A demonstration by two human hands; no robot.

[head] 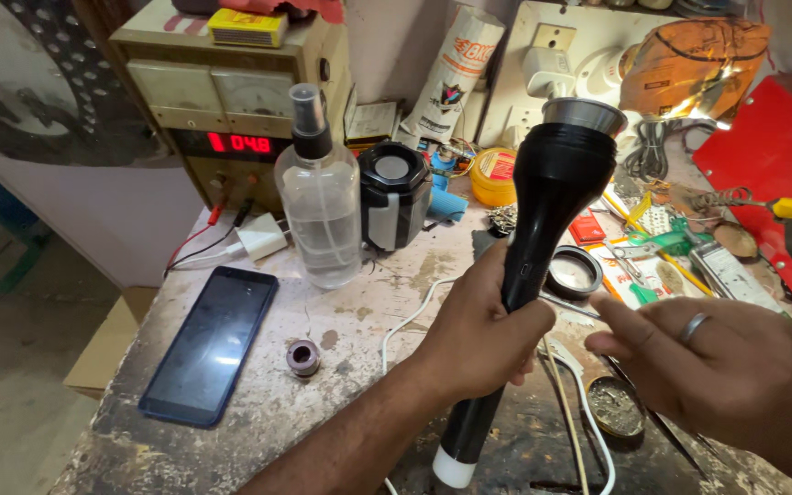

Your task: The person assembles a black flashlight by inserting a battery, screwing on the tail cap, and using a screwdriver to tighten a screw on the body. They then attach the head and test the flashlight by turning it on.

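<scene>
The left hand (478, 335) has its grip clenched round the narrow shaft of a long black plastic torch (529, 266), held upright and tilted slightly over the worktop (268, 403), its flared head topped by a bare metal reflector rim and its lower end capped in white. The round lens ring with clear glass (573, 272) lies loose on the worktop just beside the torch, so the head looks already opened and the front piece is off – nothing shows it refitted yet. The right hand (717, 362), a plain metal band on one finger, hovers near the shaft with fingers part-curled and pointing towards it; its grip is released, grasping nothing. The worktop is rough, stained and scuffed – pale grey with dark patches. On it lie a dark glossy smartphone (208, 344) lying flat, a small dull metal ring-shaped part (303, 357), a clear plastic spray bottle with a black nozzle (318, 197), a white cable (588, 412) and a shallow round tin of grey residue (616, 406). Behind stands a beige boxy power supply with a red digit display (231, 101)
</scene>
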